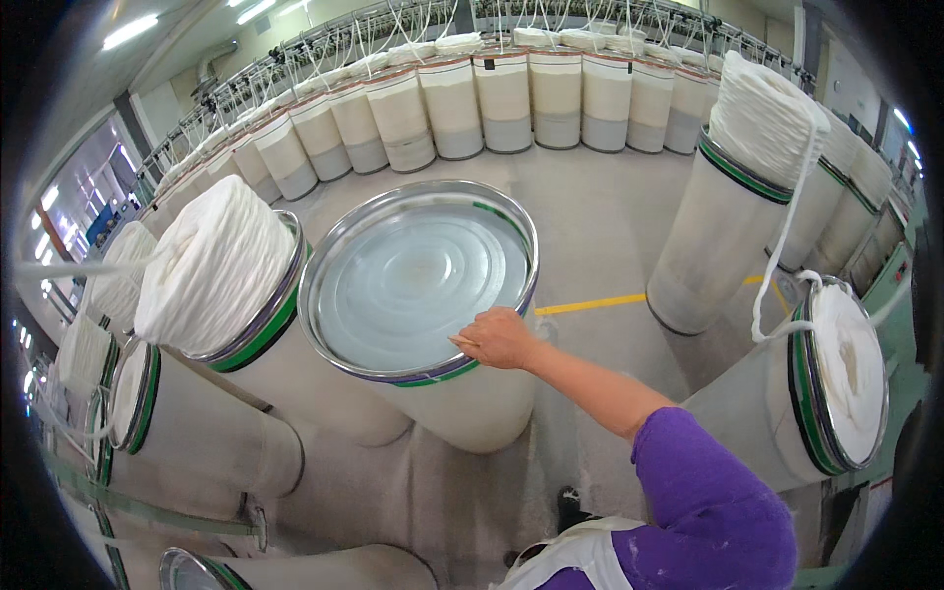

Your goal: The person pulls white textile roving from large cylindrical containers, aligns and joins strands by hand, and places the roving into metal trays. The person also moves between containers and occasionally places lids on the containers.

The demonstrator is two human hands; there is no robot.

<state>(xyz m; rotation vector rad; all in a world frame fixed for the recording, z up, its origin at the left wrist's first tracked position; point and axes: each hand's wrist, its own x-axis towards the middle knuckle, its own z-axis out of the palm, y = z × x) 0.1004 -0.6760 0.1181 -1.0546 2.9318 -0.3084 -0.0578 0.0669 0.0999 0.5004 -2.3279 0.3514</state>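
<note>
My right hand (498, 337) is at the near right rim of a large round sliver can (482, 413), its fingers curled closed over the metal edge. The can has a shiny rim with a green and purple band below. Inside, a pale, ringed round plate (418, 280) sits close to the top, with no fibre on it. My bare forearm runs back to a purple sleeve (708, 492). My left hand is not in view. Just left of this can stands another one, heaped with a thick coil of white sliver (221, 265).
More sliver cans (221, 423) crowd the left. At right, a tall full can (718, 226) trails a white strand to a lower can (841, 379). A curved row of cans (452, 108) lines the machine behind. A yellow line (595, 303) crosses the floor.
</note>
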